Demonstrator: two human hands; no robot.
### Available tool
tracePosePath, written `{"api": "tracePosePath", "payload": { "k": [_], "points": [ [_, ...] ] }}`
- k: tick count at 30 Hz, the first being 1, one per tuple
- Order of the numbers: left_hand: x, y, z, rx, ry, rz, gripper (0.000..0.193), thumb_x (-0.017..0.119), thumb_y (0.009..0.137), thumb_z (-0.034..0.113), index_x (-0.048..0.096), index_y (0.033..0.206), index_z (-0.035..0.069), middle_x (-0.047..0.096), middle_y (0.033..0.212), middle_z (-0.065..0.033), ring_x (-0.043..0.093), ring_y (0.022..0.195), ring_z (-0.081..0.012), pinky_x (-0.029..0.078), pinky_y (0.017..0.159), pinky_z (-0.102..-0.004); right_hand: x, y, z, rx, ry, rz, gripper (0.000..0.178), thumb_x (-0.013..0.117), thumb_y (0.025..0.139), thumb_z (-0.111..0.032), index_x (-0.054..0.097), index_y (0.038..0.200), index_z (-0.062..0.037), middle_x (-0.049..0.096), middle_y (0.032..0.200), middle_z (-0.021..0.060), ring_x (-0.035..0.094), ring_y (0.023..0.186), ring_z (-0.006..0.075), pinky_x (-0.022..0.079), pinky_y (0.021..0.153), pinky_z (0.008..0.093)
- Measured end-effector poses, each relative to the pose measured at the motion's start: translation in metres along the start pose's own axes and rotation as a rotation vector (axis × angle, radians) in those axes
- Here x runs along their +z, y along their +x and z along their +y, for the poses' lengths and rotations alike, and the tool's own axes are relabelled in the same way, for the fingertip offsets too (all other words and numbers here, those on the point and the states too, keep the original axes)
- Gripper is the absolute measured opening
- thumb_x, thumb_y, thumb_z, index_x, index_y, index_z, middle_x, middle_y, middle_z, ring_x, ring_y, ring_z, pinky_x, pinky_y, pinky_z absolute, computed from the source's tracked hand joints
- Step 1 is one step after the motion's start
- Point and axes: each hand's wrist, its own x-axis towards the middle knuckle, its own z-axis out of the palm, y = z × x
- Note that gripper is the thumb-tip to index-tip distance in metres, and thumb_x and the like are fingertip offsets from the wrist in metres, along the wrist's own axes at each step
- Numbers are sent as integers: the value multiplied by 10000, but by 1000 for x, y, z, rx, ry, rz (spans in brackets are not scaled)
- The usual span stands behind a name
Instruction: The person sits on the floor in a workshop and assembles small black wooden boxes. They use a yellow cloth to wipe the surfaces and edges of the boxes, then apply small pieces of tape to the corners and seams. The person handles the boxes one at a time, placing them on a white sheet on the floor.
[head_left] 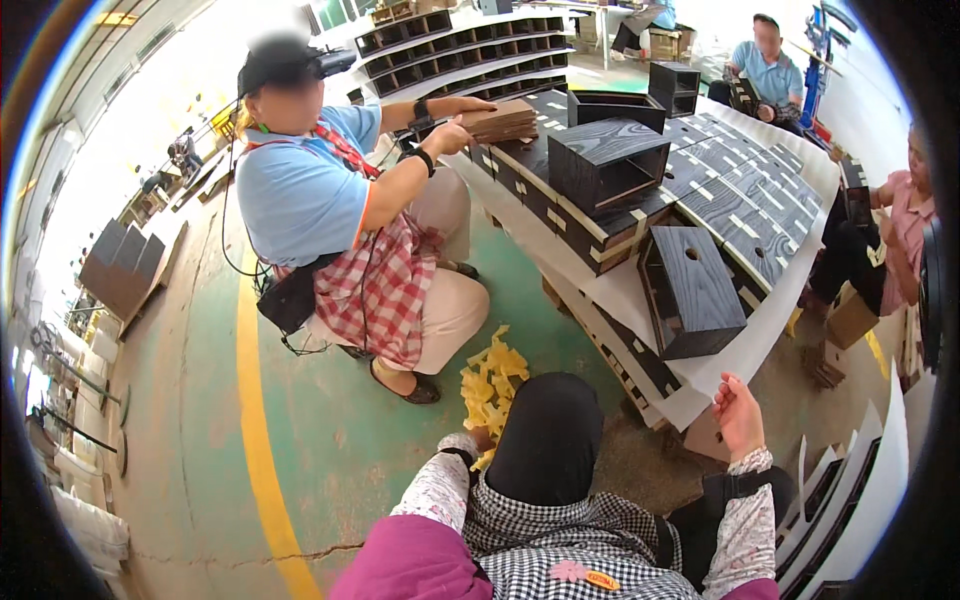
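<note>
My left hand (pixel 484 438) is low beside my black-clad knee, against a heap of crumpled yellow tape strips (pixel 492 385) on the floor. Its fingers are mostly hidden, so a hold on the strips cannot be made out. My right hand (pixel 738 418) is raised at the near corner of the covered pallet stack, fingers loosely bent and apart, with nothing visible in it. Closest to it on the stack is a dark wood-grain box (pixel 697 285) with a round hole. Farther back stands another such box (pixel 608 155), open at the front.
At left, a squatting person in a blue shirt (pixel 310 190) grips a stack of brown boards (pixel 500 122) on the pallet. White sheeting (pixel 775 330) edges the stack. Boards with white sheets (pixel 850 500) lean at right. Two more people (pixel 770 75) sit beyond, handling dark pieces.
</note>
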Motion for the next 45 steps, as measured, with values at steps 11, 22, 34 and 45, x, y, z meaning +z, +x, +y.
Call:
{"api": "tracePosePath", "payload": {
  "k": [11,22,34,45],
  "points": [
    [-135,-91,58,-70,-478,244,578,582,824,301,426,1315,41,620,1025,-150,596,883,-256,472,754,-346,7,0,-4,13,-44,14,198,523,898,-199,555,1043,-67,526,791,-36,506,708,77,422,625,220],
    [-367,-256,283,1160,-1058,-31,287,491,926,136,531,1185,20,486,747,24,432,640,-57,328,530,-195,12,12,-1,21,-31,-43,176,526,899,-191,565,1035,-88,515,783,-45,496,692,69,427,607,217],
    [-317,-60,438,731,-1248,332,625,602,845,190,293,1334,-48,403,1324,-158,424,1188,-213,345,986,-304,-12,34,-62,-330,-371,171,252,492,912,-223,551,1116,-87,548,930,-15,512,879,85,403,749,245],
    [-293,-34,429,539,-1350,-72,718,535,899,322,167,1416,-13,495,1255,-100,495,1098,-174,389,909,-298,4,108,-45,-566,-571,45,461,435,963,-275,395,1331,0,423,1354,96,387,1248,180,269,1047,283]
  ]
}}
